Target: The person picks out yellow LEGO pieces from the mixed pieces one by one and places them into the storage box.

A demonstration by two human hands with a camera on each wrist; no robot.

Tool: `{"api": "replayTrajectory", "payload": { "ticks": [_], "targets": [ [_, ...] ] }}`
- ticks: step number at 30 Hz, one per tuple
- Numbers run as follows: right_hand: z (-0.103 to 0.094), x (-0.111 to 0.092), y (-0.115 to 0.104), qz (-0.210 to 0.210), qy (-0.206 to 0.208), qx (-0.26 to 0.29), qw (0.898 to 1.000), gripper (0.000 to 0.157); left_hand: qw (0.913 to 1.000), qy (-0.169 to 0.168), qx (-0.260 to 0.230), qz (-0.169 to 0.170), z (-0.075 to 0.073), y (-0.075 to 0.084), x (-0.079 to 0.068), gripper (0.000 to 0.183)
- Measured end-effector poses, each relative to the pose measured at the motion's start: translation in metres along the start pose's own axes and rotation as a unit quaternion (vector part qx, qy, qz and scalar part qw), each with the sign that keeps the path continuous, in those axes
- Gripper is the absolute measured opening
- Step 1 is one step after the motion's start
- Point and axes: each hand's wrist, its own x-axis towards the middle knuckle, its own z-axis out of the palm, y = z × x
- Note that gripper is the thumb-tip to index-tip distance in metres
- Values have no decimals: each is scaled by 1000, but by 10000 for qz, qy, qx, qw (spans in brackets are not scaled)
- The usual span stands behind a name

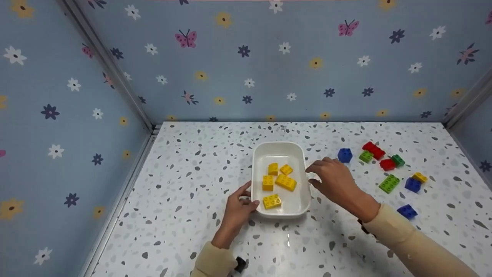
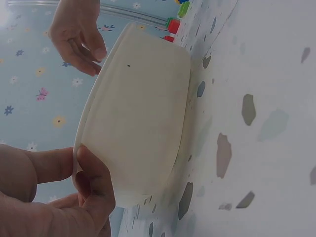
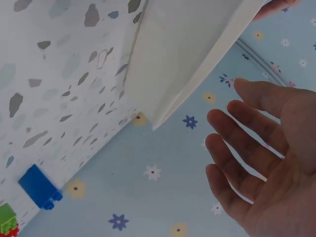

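Observation:
A white plastic tub [image 1: 296,204] stands on the speckled table with several yellow toy bricks [image 1: 286,182] inside. At its near left side my left hand [image 1: 239,209] pinches the rim between thumb and finger; the left wrist view shows the grip on the tub's edge [image 2: 143,108] up close. My right hand [image 1: 333,179] hovers at the right rim, fingers relaxed and spread. Nothing lies in its palm in the right wrist view, where the hand [image 3: 266,148] appears beside the tub wall [image 3: 182,54].
Loose bricks lie to the right of the tub: a blue brick [image 1: 344,155], a red brick [image 1: 373,150], a light green brick [image 1: 389,183], a yellow brick [image 1: 419,177] and several others. A flowered back wall [image 1: 265,77] rises behind the table.

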Motion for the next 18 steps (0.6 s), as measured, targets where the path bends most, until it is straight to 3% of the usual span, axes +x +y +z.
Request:
{"api": "replayTrajectory", "payload": {
  "ticks": [12,18],
  "targets": [
    [-14,-24,45,426,663,49,9969,25,9999,-45,-85,105,0,0,-3,69],
    [-19,-39,69,774,746,48,9942,25,9999,-24,-95,53,0,1,-4,70]
  ]
}}
